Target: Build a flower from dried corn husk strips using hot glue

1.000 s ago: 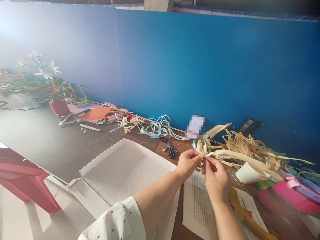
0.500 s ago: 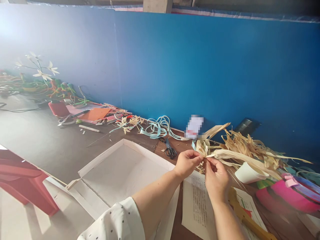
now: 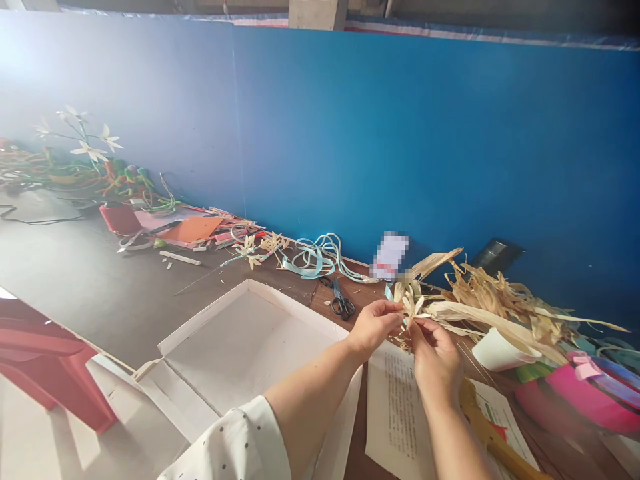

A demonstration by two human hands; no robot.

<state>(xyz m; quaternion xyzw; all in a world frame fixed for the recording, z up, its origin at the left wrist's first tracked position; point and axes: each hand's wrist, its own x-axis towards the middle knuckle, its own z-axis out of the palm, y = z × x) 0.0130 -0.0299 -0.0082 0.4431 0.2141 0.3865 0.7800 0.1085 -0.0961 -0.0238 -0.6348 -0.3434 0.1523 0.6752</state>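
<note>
Two hands meet right of centre in the frame, around one husk flower [image 3: 414, 307]. The left hand [image 3: 375, 327] is closed in a pinch at the flower's left edge; the right hand [image 3: 436, 357] pinches its base between thumb and fingers. Behind them lies one heap of husks [image 3: 500, 300], its individual leaves too tangled to count. One white cup [image 3: 503, 350] lies tilted at the heap's near edge, lower right of the frame. Near the right forearm are one yellow tool [image 3: 493, 437] and two printed sheets, one pale [image 3: 393, 407] and one with a red mark [image 3: 504, 417], the latter partly beneath the tool. One pink container [image 3: 575, 393] occupies the far lower right.

At centre, on the dark surface [image 3: 200, 293], are one pair of scissors [image 3: 342, 303] and several loops of blue cord [image 3: 313, 257]. One shallow white tray [image 3: 245, 333] lies left of the hands. Upper left, four white blooms [image 3: 90, 151] stand on branching stems; one orange sheet [image 3: 195, 229] lies to their lower right.
</note>
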